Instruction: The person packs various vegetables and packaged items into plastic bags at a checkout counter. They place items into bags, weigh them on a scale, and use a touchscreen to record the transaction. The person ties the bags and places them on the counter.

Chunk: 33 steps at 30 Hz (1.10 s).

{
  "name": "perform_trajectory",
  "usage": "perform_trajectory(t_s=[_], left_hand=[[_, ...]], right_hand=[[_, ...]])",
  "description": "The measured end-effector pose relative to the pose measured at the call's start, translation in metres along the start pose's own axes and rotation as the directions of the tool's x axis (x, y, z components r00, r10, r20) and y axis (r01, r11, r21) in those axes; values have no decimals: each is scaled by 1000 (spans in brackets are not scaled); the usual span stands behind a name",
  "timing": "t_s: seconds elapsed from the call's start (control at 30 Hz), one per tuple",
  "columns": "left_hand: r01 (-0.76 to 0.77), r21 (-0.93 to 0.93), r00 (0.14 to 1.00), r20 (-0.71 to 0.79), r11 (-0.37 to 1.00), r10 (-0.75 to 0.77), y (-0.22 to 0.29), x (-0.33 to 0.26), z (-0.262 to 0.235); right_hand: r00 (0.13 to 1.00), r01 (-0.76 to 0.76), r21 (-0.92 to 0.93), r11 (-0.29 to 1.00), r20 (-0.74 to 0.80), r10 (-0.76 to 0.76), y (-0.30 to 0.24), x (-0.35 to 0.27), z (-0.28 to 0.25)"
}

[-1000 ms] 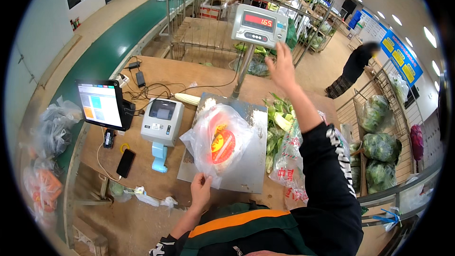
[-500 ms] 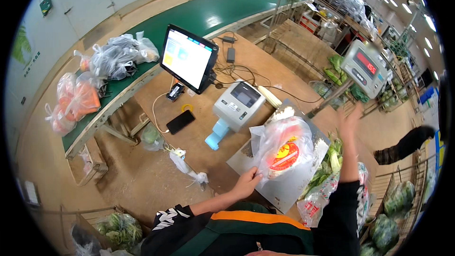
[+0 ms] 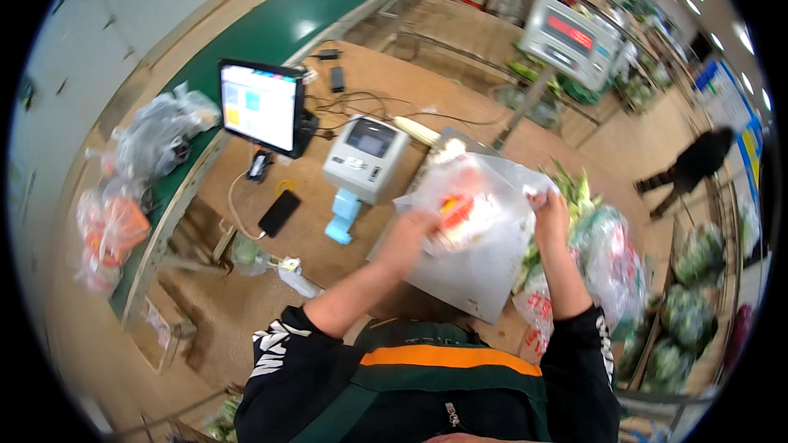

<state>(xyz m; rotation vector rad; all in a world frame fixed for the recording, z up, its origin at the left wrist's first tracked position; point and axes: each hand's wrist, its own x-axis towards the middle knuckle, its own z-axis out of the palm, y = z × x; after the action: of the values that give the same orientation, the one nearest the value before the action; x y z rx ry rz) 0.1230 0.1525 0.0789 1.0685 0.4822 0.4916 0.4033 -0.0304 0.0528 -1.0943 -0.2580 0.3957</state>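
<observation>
A clear plastic bag (image 3: 480, 212) with a red and yellow print lies on the metal scale plate (image 3: 447, 279). Something reddish and pale shows through its film, too blurred to name. My right hand (image 3: 552, 207) is closed on the bag's upper right edge and pulls the film out sideways. At the bag's left side, my left hand (image 3: 414, 231) is closed on the film, somewhat smeared by motion. The scale's display head (image 3: 572, 41) stands on a post beyond the plate, its red digits lit.
Left of the plate are a label printer (image 3: 366, 157) with a blue strip hanging out, a phone (image 3: 279, 213) and a screen (image 3: 261, 107). Leafy greens (image 3: 572, 193) and bagged goods (image 3: 607, 250) sit at the right. Filled bags (image 3: 156, 143) rest on the green conveyor. A person (image 3: 698, 162) stands far right.
My right hand has come down from below the display head and taken hold of the bag's edge. My left hand has shifted up along the bag, whose film is now spread wider.
</observation>
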Motion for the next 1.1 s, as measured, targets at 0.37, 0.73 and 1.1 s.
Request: perform_trajectory(t_s=[0.37,0.73,1.1], left_hand=[[-135,246,948,313,960,53,10,20,101],[19,598,996,59,801,-68,-43,-25,-3],[249,88,968,-29,964,-247,-25,-65,29]], right_hand=[[645,568,-381,729,756,-108,-65,-78,93],[894,-327,-376,867,175,413,16,-174,-40],[846,-470,214,856,384,369,20,-164,-10]])
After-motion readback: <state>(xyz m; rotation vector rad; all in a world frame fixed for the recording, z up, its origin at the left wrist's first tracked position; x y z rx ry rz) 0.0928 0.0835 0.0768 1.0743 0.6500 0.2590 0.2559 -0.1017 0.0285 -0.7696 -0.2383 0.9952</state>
